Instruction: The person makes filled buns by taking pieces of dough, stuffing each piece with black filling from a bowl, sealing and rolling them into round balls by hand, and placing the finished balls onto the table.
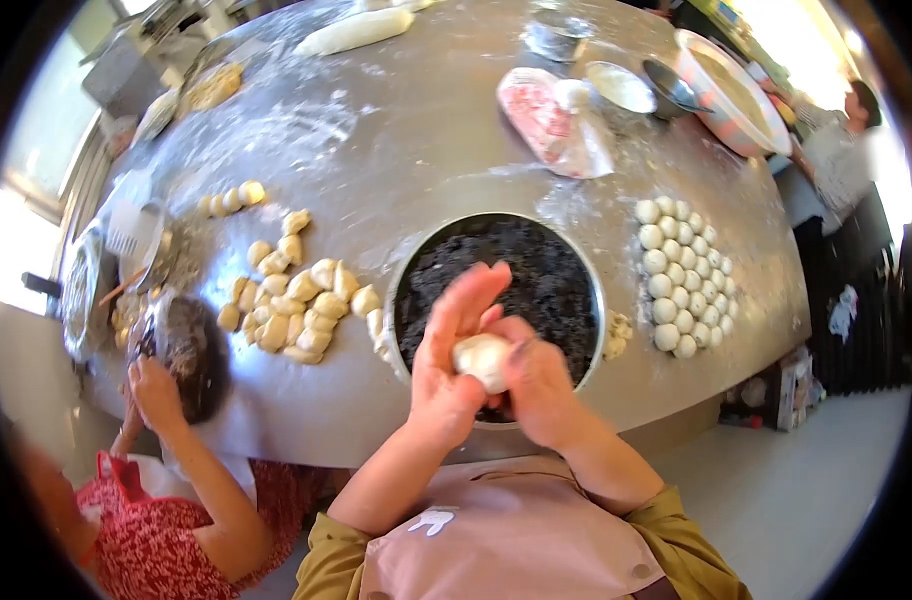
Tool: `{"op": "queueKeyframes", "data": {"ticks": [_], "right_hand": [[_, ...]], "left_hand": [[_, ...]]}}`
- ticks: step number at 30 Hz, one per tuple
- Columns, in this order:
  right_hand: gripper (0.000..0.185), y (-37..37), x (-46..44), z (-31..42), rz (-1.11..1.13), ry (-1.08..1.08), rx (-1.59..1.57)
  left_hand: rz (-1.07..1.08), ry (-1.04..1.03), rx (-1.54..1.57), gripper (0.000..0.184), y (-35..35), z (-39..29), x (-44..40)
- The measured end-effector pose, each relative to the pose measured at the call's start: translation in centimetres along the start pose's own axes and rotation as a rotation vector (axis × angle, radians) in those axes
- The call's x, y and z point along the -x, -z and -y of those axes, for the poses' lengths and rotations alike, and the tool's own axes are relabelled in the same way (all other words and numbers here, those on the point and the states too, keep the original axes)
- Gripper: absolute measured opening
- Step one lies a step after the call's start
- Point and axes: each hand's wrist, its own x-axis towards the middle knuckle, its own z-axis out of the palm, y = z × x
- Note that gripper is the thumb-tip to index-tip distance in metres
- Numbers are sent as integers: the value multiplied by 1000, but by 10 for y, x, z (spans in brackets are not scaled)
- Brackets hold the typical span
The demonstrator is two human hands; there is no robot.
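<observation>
Above the large round metal bowl [599, 318], my two hands hold a pale dough ball [483, 362] between them. My left hand [444, 365] cradles it against the palm, its fingers stretched upward. My right hand [544, 385] is curled against the ball's right side, with dark smears on its fingers. Dark, crumbly filling [506, 255] fills the bowl below. Cut dough pieces [301, 310] lie in a heap left of the bowl. To the right, several smooth round dough balls [681, 280] stand in close rows.
A co-worker [176, 500] in red, at the left, has a hand at a dark-filled bowl [196, 360]. A pink-and-white bag [546, 120], small bowls and a large basin [731, 95] stand at the back right. Another person [841, 160] is beyond. Flour dusts the metal table [406, 150].
</observation>
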Motion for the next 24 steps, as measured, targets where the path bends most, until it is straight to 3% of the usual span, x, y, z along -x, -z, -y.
{"op": "queueKeyframes", "data": {"ticks": [2, 3, 4, 6, 7, 8, 9, 10, 11, 14, 15, 16, 18, 20, 24], "right_hand": [[47, 7, 1, -12, 28, 133, 279], [44, 6, 3, -6, 1, 171, 329], [40, 5, 6, 1, -28, 205, 381], [35, 12, 7, -7, -110, 353, 394], [34, 20, 14, -3, -105, 277, 212], [33, 27, 19, 0, -90, 208, 26], [31, 39, 32, 2, -167, -73, -117], [31, 64, 39, -2, -122, -109, -100], [34, 80, 47, -2, -320, -138, -109], [39, 172, 75, -2, -735, 134, -433], [35, 213, 88, -3, -860, 212, -218], [36, 249, 97, 0, -1088, 148, 35], [44, 310, 122, 4, -1316, -112, 451], [50, 350, 140, -1, -1382, -371, 854], [58, 367, 133, 10, -1302, -724, 1019]], "left_hand": [[194, -80, -161, 48, 17, 16, 3], [107, -54, -106, 42, 9, 15, 4], [22, -19, -54, 43, 1, 13, 6], [73, -21, -226, 53, -3, 20, 9], [58, 11, -251, 57, -14, 24, 12], [235, 21, -396, 65, -15, 24, 10], [227, 91, -186, 72, -29, 29, 12], [210, 165, 18, 81, -41, 31, 15], [238, 264, -82, 95, -42, 24, 12], [240, 225, -154, 90, -37, 18, 8], [251, 237, -121, 85, -29, 14, 8], [277, 216, -75, 78, -19, 13, 8], [261, 220, -102, 69, -1, 4, 11], [129, 242, -140, 62, 16, -3, 18], [39, 250, -191, 47, 36, -15, 31]]}}
